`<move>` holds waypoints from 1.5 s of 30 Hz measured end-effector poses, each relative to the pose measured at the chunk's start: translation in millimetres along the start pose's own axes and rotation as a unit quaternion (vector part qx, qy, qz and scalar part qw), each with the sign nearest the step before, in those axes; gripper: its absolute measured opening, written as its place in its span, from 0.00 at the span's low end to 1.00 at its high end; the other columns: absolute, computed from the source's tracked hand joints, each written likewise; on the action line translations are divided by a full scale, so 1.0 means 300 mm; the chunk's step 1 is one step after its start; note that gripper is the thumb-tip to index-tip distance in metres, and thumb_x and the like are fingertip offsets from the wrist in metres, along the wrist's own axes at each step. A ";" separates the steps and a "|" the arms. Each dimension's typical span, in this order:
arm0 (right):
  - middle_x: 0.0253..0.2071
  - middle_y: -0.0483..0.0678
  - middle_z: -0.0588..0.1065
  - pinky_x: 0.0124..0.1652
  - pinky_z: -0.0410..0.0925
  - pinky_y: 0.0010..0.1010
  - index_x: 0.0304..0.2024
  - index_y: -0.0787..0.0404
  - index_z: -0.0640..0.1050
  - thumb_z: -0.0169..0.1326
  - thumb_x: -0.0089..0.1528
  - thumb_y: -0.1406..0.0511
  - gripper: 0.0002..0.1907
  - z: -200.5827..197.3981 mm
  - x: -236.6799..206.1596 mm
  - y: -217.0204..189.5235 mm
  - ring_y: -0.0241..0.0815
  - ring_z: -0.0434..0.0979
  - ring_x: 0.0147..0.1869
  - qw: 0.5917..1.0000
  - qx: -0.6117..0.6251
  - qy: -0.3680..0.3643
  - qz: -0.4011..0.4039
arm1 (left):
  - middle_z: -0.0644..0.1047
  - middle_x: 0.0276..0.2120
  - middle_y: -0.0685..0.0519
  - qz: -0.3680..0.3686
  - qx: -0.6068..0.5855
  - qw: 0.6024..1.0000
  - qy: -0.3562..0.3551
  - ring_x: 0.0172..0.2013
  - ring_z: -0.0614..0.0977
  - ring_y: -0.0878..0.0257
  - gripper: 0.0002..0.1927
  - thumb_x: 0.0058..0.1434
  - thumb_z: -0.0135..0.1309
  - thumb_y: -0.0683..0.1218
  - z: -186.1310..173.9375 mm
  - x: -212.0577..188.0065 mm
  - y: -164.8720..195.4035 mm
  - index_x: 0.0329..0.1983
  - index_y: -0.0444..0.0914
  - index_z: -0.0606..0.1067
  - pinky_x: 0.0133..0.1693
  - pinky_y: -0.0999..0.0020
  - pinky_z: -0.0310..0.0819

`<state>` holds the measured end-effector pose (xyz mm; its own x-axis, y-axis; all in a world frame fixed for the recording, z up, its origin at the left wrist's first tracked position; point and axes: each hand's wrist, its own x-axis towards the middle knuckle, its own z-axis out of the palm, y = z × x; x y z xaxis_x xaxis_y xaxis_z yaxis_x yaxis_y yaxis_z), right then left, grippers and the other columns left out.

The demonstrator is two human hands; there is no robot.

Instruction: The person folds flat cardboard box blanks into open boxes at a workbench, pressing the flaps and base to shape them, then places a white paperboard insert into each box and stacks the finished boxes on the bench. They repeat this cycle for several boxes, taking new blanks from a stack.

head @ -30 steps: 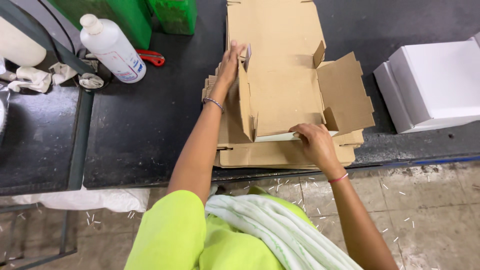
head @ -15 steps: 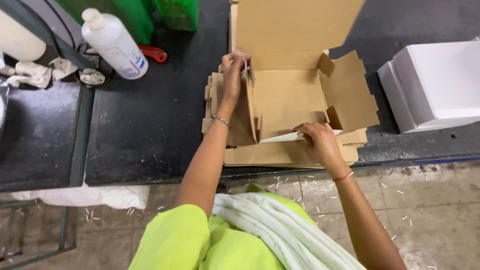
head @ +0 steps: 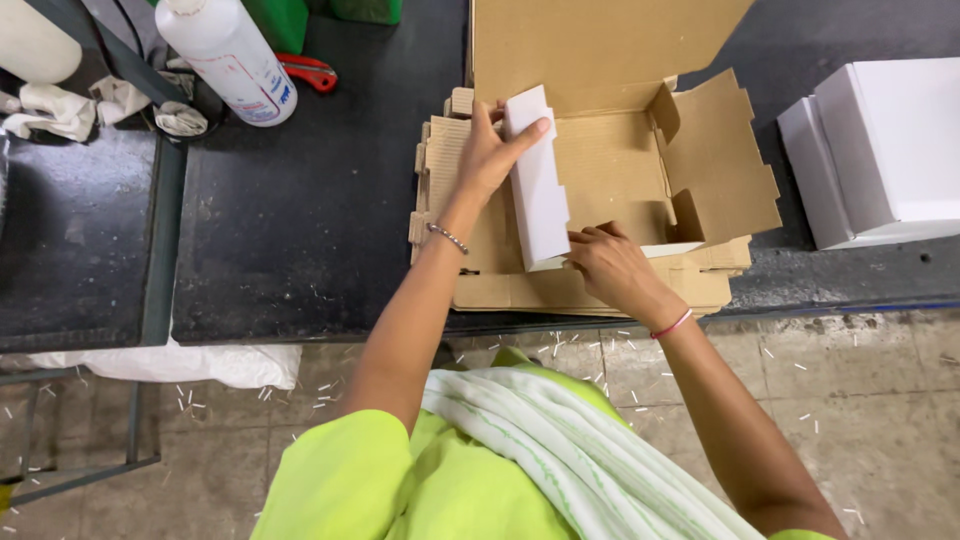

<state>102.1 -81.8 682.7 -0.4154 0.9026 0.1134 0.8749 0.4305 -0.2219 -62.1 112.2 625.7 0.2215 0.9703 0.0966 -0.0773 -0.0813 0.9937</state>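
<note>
A brown cardboard box [head: 610, 170] lies half folded on a stack of flat cardboard blanks [head: 500, 292] on the dark table. Its left side flap [head: 540, 200], white on the outer face, is turned up and inward. My left hand [head: 490, 150] grips the far end of that flap, fingers over its top edge. My right hand [head: 605, 265] presses on the near end of the flap and the front wall of the box. The box lid [head: 590, 45] stands open at the back, and the right side flap [head: 725, 165] splays outward.
A white plastic bottle [head: 230, 55] stands at the back left, beside a red-handled tool [head: 310, 72] and crumpled rags [head: 60, 105]. Finished white boxes [head: 880, 150] sit at the right. Green containers [head: 280, 18] stand behind. The table edge [head: 300, 335] runs above a tiled floor.
My left hand has folded the left side flap up and inward, so its white face now shows. My right hand slid left along the front wall to the flap's near end.
</note>
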 end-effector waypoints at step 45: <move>0.37 0.49 0.75 0.41 0.65 0.46 0.39 0.58 0.75 0.61 0.58 0.62 0.10 0.058 -0.070 0.088 0.53 0.77 0.43 0.948 -0.090 0.194 0.235 | 0.78 0.35 0.52 0.354 0.469 0.791 -0.168 0.42 0.78 0.54 0.22 0.60 0.57 0.65 0.157 -0.241 0.101 0.35 0.42 0.78 0.47 0.52 0.64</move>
<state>129.7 -89.3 657.5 0.1225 0.9087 0.3990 0.9837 -0.0578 -0.1705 -34.6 28.8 651.4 0.7043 0.5027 0.5013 0.4221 -0.8642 0.2737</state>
